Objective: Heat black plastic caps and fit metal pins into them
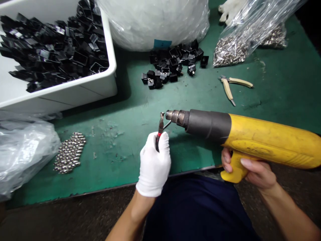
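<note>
My left hand [154,164], in a white glove, is closed around dark pliers [161,129] with a red band. At the tips of the pliers sits a small metal piece [162,114]. My bare right hand [253,169] grips the handle of a yellow heat gun [271,139] with a black front. Its stepped metal nozzle [175,116] points left, a small gap away from the metal piece. A thin bent metal rod [167,125] shows between the pliers and the nozzle.
A white bin [112,67] of black parts stands at the back left. Metal pins [70,153] lie beside a plastic bag [27,150]. Black caps [173,62], a big wrapped bag [160,20], cream-handled pliers [227,88] and a bag of metal parts [229,50] are farther back on the green table [130,117].
</note>
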Demonstrator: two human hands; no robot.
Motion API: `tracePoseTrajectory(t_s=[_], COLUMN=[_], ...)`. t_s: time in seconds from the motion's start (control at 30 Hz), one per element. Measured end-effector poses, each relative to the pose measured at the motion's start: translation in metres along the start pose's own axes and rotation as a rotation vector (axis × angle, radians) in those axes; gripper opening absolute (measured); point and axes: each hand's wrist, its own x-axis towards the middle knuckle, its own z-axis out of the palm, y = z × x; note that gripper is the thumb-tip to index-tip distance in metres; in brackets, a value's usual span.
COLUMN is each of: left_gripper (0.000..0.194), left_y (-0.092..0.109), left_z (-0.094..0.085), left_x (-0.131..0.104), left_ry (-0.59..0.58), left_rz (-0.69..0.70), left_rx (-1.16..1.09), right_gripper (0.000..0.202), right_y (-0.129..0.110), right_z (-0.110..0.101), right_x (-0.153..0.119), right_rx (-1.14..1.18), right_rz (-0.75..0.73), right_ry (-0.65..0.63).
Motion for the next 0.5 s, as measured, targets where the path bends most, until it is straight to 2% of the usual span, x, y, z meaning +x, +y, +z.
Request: tracePoseTrajectory(t_s=[0.3,0.5], left_gripper=[0.026,0.026], left_y=[0.000,-0.003], left_z=[0.000,-0.001], left_x=[-0.001,0.001], left_ry=[0.003,-0.005], left_rz=[0.006,-0.010], left_rx=[-0.010,0.009], right_gripper=[0.028,0.030], right_y=[0.000,0.011], right_z=[-0.002,-0.003], right_x=[-0.004,0.005], right_rx=[-0.022,-0.083], right_rz=[0.002,-0.026], right_ry=[-0.009,-0.034])
